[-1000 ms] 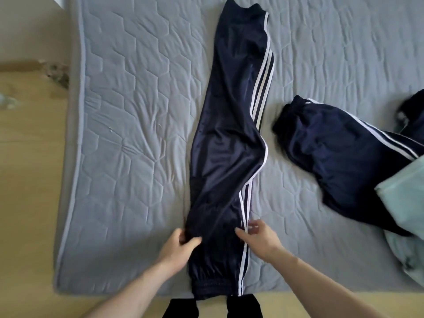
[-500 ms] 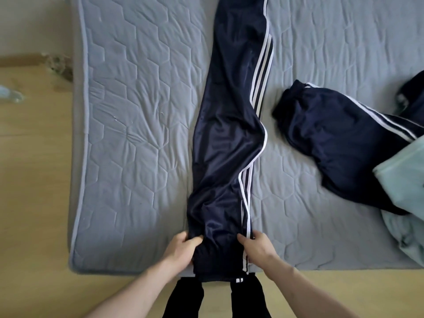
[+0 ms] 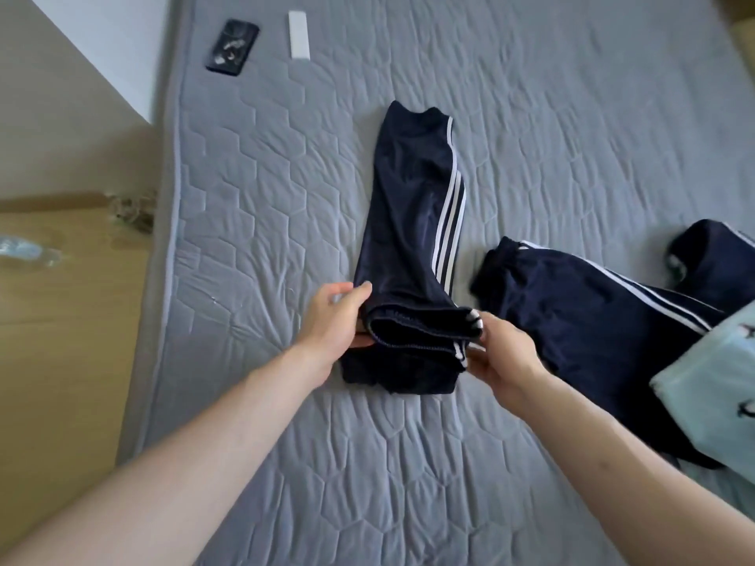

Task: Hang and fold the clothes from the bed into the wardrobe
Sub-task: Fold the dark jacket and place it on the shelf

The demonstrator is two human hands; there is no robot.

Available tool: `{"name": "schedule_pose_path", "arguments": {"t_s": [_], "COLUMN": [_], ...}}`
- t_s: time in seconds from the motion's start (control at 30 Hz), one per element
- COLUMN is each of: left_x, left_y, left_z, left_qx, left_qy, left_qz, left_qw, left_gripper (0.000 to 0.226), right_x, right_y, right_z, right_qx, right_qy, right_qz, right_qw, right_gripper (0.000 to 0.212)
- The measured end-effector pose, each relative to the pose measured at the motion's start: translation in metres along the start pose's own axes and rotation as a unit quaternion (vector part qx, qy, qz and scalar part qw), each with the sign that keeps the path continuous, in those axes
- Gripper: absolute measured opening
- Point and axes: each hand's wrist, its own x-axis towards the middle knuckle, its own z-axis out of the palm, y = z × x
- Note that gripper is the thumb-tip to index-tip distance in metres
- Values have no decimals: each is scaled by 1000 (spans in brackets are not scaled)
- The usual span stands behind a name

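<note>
Mid-fold on the grey quilted bed [image 3: 286,206], the left hand [image 3: 333,320] and right hand [image 3: 504,353] pinch the cuff end of the shiny navy white-striped track trousers [image 3: 408,214], probably next to be carried toward the waistband and pressed flat

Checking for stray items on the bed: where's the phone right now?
In the head view the phone lies flat at the far left of the mattress, near its edge, just left of a white bar-shaped object and well beyond the track pants being folded.
</note>
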Motion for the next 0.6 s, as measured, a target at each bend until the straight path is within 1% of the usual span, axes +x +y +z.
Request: {"name": "schedule_pose_path", "arguments": {"t_s": [0.07,0.13,0.17,0.23,0.27,0.3,0.33,0.37,0.43,0.47,0.5,0.53,0.6], "left_x": [24,42,48,57,60,62,65,67,72,75,79,82,86], "left_y": [12,6,-4,-31,-46,-60,-73,-84,-100,-105,-108,-111,-113], "left_z": [6,8,7,2,-2,-6,-9,-11,-12,-10,-9,-7,-6], "left_qx": [14,66,115,255,307,331,331,319,268,236,207,183,172], "left_qy": [4,37,59,83,87,86,81,72,42,32,30,32,25], "left_qz": [5,-3,-11,-31,-42,-56,-73,-94,-134,-142,-144,-141,-123], "left_qw": [1000,997,992,963,947,938,937,940,953,961,967,973,977], "left_gripper": [45,51,55,60,59,56,56,64,92,99,99,94,73], "right_x": [19,37,45,58,63,68,73,77,86,91,96,100,105], "right_y": [-15,-12,-5,15,26,37,46,54,68,74,78,82,85], "right_z": [7,11,12,11,9,7,5,4,5,7,8,10,13], "right_qx": [5,-16,-58,-188,-239,-266,-277,-280,-269,-255,-237,-218,-183], "right_qy": [14,46,61,88,92,90,86,81,76,74,74,75,66], "right_qz": [-25,-41,-46,-51,-49,-42,-29,-12,20,30,33,33,35], "right_qw": [1000,998,995,977,965,959,957,956,960,964,968,972,980], "right_gripper": [16,22,33,59,68,75,80,85,92,93,90,85,65]}}
